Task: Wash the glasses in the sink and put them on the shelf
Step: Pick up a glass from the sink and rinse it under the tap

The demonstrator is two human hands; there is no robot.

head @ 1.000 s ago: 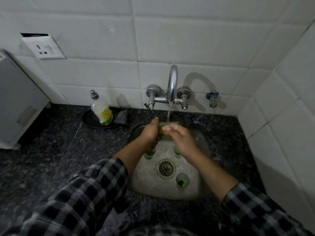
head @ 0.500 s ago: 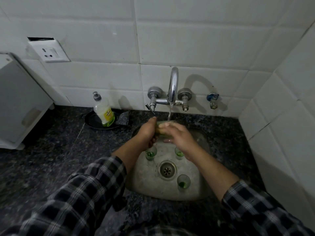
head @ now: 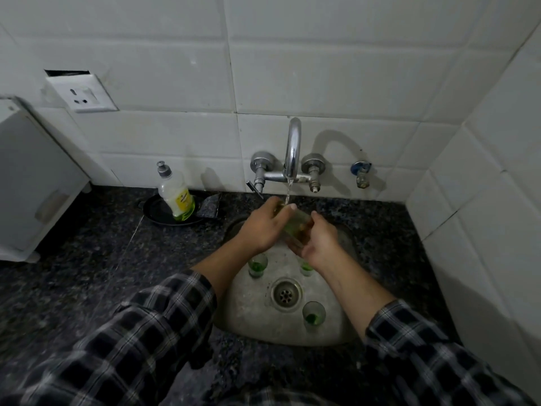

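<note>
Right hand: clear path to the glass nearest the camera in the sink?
Path looks free: nothing covers the near glass. But the right hand is gripping another glass under the tap, so not yet.

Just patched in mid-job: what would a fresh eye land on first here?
The left hand and right hand hold a glass under the running tap over the back of the sink. Three green-bottomed glasses stand around the drain: back-left glass, back-right glass, front-right glass. A soap bottle stands in a dark dish left of the tap.
</note>
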